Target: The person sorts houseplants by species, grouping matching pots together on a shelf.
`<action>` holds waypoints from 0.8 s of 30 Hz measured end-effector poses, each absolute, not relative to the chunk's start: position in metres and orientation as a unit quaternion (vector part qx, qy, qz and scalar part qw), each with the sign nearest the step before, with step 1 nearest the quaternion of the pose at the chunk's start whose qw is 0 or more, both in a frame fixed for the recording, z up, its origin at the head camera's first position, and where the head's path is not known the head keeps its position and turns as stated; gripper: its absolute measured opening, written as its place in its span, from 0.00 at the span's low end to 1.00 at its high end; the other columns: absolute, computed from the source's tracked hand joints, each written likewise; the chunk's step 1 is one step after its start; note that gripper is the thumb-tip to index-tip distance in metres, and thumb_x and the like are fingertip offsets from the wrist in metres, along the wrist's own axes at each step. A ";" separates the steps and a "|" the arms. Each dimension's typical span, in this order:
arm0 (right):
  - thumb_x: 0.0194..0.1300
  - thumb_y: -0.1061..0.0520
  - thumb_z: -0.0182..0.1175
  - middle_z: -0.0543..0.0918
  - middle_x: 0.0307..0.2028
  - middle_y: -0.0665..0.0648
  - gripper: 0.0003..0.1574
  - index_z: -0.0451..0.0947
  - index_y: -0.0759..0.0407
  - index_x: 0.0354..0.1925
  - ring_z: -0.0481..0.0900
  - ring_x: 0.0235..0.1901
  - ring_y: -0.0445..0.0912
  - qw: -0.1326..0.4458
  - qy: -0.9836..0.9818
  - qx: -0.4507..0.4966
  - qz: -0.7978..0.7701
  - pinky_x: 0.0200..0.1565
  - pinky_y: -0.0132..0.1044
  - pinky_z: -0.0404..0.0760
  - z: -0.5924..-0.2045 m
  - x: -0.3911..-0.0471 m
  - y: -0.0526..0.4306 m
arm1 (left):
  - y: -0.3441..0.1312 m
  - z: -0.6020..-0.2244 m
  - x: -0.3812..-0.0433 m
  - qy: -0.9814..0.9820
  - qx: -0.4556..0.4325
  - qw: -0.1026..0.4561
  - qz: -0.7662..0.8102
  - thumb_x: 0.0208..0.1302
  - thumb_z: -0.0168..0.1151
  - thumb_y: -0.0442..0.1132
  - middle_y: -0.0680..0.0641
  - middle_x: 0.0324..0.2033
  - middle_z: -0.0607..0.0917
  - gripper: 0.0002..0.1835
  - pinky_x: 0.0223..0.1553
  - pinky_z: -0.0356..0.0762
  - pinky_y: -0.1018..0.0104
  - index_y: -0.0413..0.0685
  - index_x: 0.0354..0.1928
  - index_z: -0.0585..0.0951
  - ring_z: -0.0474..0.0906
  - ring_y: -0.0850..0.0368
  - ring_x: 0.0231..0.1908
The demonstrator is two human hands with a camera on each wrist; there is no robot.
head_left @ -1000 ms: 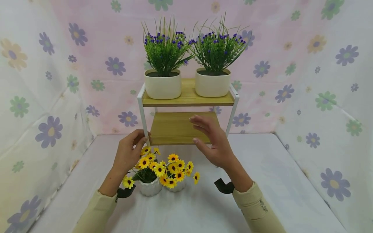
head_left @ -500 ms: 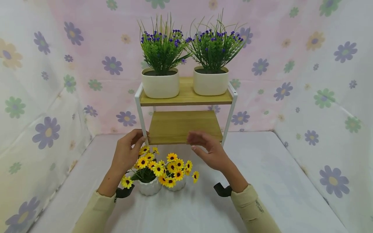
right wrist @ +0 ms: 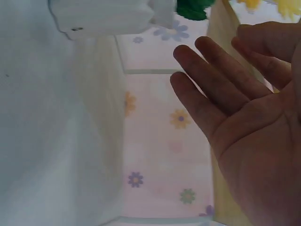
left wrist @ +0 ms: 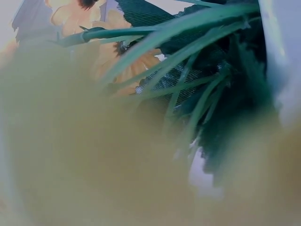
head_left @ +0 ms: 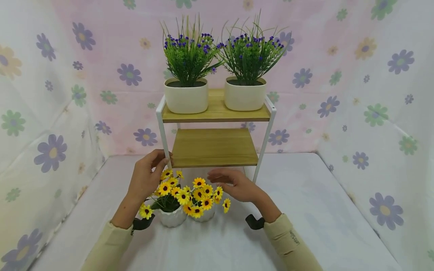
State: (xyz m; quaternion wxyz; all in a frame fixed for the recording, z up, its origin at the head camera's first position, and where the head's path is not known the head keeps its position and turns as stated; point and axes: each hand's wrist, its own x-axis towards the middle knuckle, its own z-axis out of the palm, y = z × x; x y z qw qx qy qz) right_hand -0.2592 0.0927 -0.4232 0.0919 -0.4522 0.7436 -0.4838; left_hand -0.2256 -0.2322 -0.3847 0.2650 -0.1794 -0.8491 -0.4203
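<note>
A two-tier shelf rack (head_left: 214, 146) with wooden boards and white legs stands in the middle. My left hand (head_left: 145, 177) grips its front left leg, thumb in front and fingertips behind. Under that hand is a white ribbed pot (head_left: 172, 218) of yellow daisy-like flowers, and a second such pot (head_left: 205, 216) stands to its right. Green stems (left wrist: 188, 75) fill much of the blurred left wrist view. My right hand (head_left: 239, 185) is right by the second pot's flowers (head_left: 207, 192), fingers extended and holding nothing; the palm (right wrist: 254, 117) faces the camera in the right wrist view.
Two cream planters, left (head_left: 186, 98) and right (head_left: 245, 96), with grass and purple flowers stand on the top board. Flower-print cloth (head_left: 339, 75) encloses the white-covered table (head_left: 305, 210) at the back and both sides. Black wrist mounts (head_left: 254, 222) stick out at the cuffs.
My right hand has come down and left, from before the lower board to the yellow flowers. The left hand stays on the leg. The view has shifted slightly.
</note>
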 end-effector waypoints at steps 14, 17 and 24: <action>0.66 0.56 0.73 0.71 0.75 0.48 0.52 0.60 0.52 0.81 0.72 0.70 0.41 0.225 0.761 -0.439 -0.421 0.72 0.40 0.73 -0.461 -0.266 0.080 | -0.231 -0.384 -0.225 -0.851 -0.177 0.268 -0.415 0.79 0.59 0.30 0.45 0.42 0.91 0.10 0.54 0.86 0.44 0.41 0.55 0.84 0.91 0.45 0.46; 0.65 0.55 0.76 0.73 0.72 0.47 0.52 0.61 0.52 0.79 0.74 0.68 0.38 0.219 0.756 -0.446 -0.427 0.74 0.37 0.70 -0.466 -0.265 0.074 | -0.231 -0.385 -0.225 -0.850 -0.179 0.270 -0.415 0.79 0.60 0.30 0.45 0.41 0.91 0.10 0.53 0.87 0.45 0.40 0.55 0.84 0.91 0.46 0.45; 0.63 0.58 0.78 0.78 0.66 0.51 0.50 0.63 0.55 0.75 0.77 0.64 0.40 0.182 0.751 -0.441 -0.457 0.71 0.37 0.75 -0.475 -0.260 0.067 | -0.230 -0.386 -0.225 -0.847 -0.183 0.270 -0.420 0.79 0.59 0.30 0.45 0.41 0.91 0.10 0.55 0.86 0.44 0.39 0.55 0.84 0.91 0.46 0.45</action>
